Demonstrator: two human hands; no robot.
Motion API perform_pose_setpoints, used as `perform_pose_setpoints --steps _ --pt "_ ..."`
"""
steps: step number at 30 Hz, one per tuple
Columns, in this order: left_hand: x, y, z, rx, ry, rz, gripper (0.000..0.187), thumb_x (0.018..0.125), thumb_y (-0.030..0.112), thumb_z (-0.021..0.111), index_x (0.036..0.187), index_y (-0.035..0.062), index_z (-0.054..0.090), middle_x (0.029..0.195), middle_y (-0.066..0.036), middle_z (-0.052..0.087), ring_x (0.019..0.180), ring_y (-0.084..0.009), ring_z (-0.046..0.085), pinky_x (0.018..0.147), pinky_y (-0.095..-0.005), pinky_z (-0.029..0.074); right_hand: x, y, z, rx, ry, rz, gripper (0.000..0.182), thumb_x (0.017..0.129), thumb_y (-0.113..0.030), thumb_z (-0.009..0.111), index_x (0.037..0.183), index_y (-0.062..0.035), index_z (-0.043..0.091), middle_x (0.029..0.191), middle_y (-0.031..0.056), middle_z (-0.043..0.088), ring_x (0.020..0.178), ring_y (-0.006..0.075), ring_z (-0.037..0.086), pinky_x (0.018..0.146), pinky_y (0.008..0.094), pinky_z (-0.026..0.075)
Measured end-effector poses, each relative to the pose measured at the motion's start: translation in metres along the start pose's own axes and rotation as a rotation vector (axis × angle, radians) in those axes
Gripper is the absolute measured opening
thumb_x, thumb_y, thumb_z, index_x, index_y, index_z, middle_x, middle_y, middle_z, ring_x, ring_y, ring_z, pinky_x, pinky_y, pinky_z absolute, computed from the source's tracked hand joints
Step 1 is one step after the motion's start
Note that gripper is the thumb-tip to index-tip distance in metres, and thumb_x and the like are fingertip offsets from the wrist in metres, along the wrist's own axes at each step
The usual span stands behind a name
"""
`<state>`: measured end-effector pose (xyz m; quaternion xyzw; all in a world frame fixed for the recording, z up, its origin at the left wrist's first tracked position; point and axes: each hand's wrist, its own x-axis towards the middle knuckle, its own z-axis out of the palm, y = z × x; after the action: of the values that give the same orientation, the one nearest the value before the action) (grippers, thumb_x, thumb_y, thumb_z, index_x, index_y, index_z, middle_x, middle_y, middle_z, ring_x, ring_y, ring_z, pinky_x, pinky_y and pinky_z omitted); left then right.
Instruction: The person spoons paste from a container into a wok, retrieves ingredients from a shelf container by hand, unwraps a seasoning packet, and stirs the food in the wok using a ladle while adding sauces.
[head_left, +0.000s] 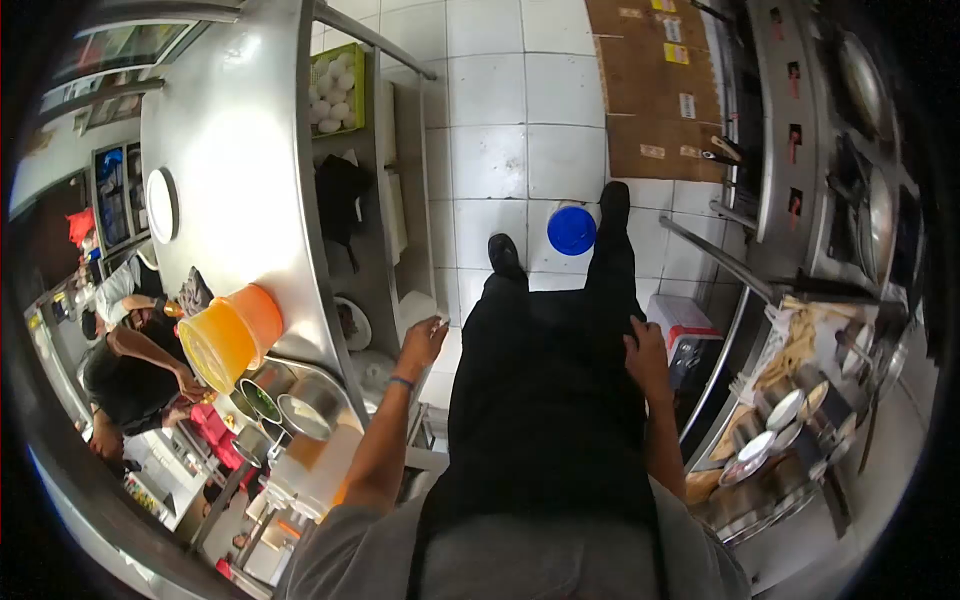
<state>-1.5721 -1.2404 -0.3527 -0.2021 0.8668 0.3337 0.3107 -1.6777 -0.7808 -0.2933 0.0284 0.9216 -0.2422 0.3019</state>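
Head view: left hand [425, 343] open, fingers spread, empty, hanging near the steel counter [240, 170] edge. Right hand [645, 352] loosely curled against the black apron [545, 400], holding nothing. Orange tubs [232, 335] sit on the counter corner, apart from the left hand. Blue lid [571, 230] on the floor between the shoes.

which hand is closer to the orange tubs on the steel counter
Left. The left hand hangs open beside the steel counter, a short way right of the orange tubs. The right hand rests against the person's dark trousers, across the body from them.
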Motion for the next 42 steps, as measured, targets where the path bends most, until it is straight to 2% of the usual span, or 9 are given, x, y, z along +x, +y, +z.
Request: perform_pose_setpoints --steps 7,8,11,15,20,25,30,35,42 --pt "-0.187 -0.003 0.114 0.182 -0.254 -0.285 0.027 0.100 0.016 0.047 0.111 0.0074 0.071 0.110 -0.022 0.071 0.101 -0.0421 0.068 0.083 -0.0492 0.057 0.167 0.060 -0.024 -0.200 -0.092 -0.109 0.044 0.097 -0.018 0.064 0.138 -0.0014 0.060 0.118 0.0246 0.061 0.108 0.0405 0.060 0.094 0.0503 0.049" --pt "-0.239 -0.041 0.167 -0.461 -0.107 -0.400 0.041 0.106 0.033 0.052 0.124 0.0000 0.069 0.115 -0.009 0.074 0.103 -0.0282 0.069 0.090 -0.0414 0.054 0.185 0.062 -0.031 -0.177 -0.129 -0.100 0.043 0.098 -0.018 0.062 0.138 -0.0008 0.060 0.119 0.0249 0.061 0.111 0.0405 0.060 0.096 0.0498 0.048" --pt "-0.274 0.048 0.197 -1.258 0.289 -0.927 0.038 0.106 0.028 0.053 0.129 0.0006 0.067 0.124 -0.011 0.070 0.113 -0.0336 0.065 0.102 -0.0421 0.048 0.215 0.058 -0.047 -0.082 -0.152 -0.018 0.041 0.101 -0.018 0.059 0.138 0.0008 0.059 0.124 0.0259 0.059 0.116 0.0410 0.058 0.102 0.0491 0.047" --pt "-0.254 0.024 0.206 -0.614 -0.306 -0.650 0.041 0.106 0.029 0.049 0.133 -0.0003 0.060 0.131 -0.017 0.065 0.118 -0.0376 0.061 0.105 -0.0444 0.046 0.227 0.085 -0.024 -0.048 -0.200 0.005 0.040 0.103 -0.017 0.057 0.139 0.0008 0.058 0.129 0.0259 0.056 0.121 0.0418 0.056 0.108 0.0492 0.044" --pt "-0.131 0.003 0.147 -0.027 -0.309 -0.138 0.039 0.107 0.029 0.047 0.127 -0.0014 0.060 0.128 -0.023 0.064 0.118 -0.0431 0.060 0.099 -0.0482 0.050 0.258 0.084 0.003 -0.095 -0.208 -0.038 0.038 0.104 -0.015 0.056 0.138 0.0009 0.058 0.125 0.0255 0.057 0.117 0.0404 0.061 0.099 0.0454 0.051" --pt "0.024 0.076 0.077 -0.393 -0.043 -0.700 0.048 0.103 0.035 0.059 0.134 -0.0017 0.060 0.127 -0.024 0.067 0.121 -0.0379 0.064 0.102 -0.0409 0.051 0.305 0.035 0.062 0.058 -0.254 -0.119 0.037 0.104 -0.015 0.057 0.137 -0.0001 0.060 0.124 0.0232 0.062 0.115 0.0372 0.063 0.098 0.0428 0.051" --pt "0.041 0.056 0.118 -0.171 0.033 -0.498 0.060 0.094 0.031 0.072 0.139 -0.0059 0.054 0.140 -0.031 0.056 0.136 -0.0435 0.050 0.113 -0.0463 0.042 0.329 -0.017 0.185 0.484 -0.446 -0.112 0.034 0.100 -0.014 0.065 0.132 -0.0030 0.065 0.118 0.0158 0.070 0.103 0.0264 0.070 0.088 0.0362 0.056" --pt "0.018 0.028 0.109 -0.148 0.061 -0.612 0.074 0.093 0.031 0.074 0.147 -0.0087 0.043 0.152 -0.035 0.041 0.145 -0.0474 0.037 0.120 -0.0487 0.033 0.338 -0.146 0.283 0.796 -1.039 -0.136 0.045 0.102 -0.018 0.064 0.144 -0.0042 0.056 0.112 0.0100 0.069 0.100 0.0154 0.065 0.091 0.0288 0.053" --pt "0.036 0.016 0.045 -0.326 0.193 -0.718 0.062 0.101 0.012 0.064 0.151 -0.0087 0.037 0.156 -0.026 0.042 0.147 -0.0344 0.039 0.120 -0.0465 0.033 0.361 -0.292 0.461 0.691 -1.011 -0.265 0.073 0.097 -0.027 0.070 0.153 0.0053 0.036 0.136 0.0288 0.061 0.119 0.0334 0.065 0.101 0.0375 0.053"
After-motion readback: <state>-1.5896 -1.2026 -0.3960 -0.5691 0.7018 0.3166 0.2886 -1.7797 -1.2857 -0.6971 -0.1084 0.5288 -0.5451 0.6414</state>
